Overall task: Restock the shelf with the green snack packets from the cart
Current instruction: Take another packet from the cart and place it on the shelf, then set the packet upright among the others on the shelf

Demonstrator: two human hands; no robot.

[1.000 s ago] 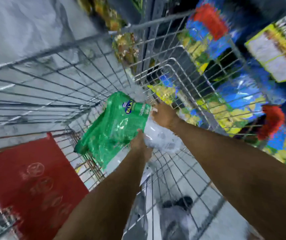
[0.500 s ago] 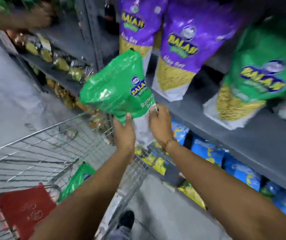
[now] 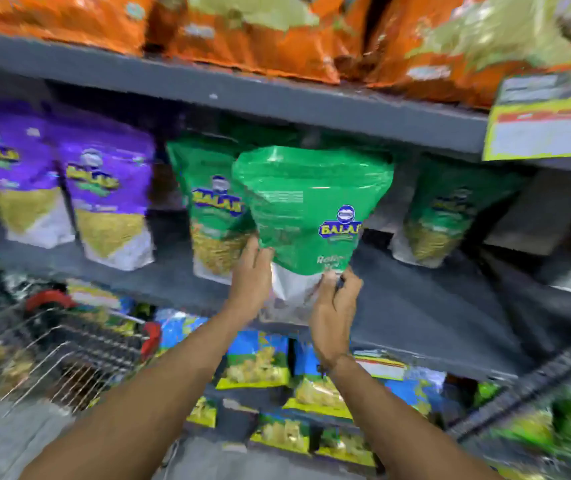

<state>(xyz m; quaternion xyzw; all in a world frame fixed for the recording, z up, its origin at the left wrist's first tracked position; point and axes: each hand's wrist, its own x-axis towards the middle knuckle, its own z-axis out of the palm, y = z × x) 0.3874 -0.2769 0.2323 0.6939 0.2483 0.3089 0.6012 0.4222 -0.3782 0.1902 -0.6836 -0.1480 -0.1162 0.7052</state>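
Hands held one green snack packet upright in front of the middle shelf, its white bottom edge hanging just over the shelf's front lip. The left hand was clamped on the packet's lower left edge, fingers wrapped up the side. The right hand pinched the lower right corner, thumb and fingers closed on the white base. The packet leaned a little, its top reaching close under the shelf board above.

Just left of the held packet, and partly behind it, stood another green packet on the same shelf; the left hand's knuckles were right beside its base. Further left of that stood two purple packets. Right of the held packet, set back on the shelf, was a third green packet, with bare shelf between the two.

Above the held packet, orange bags lined the top shelf, and a yellow price card hung off to the upper right. Below and left of it, the wire cart stood on the floor; its contents were too blurred to make out. Blue and yellow bags filled the shelf beneath.
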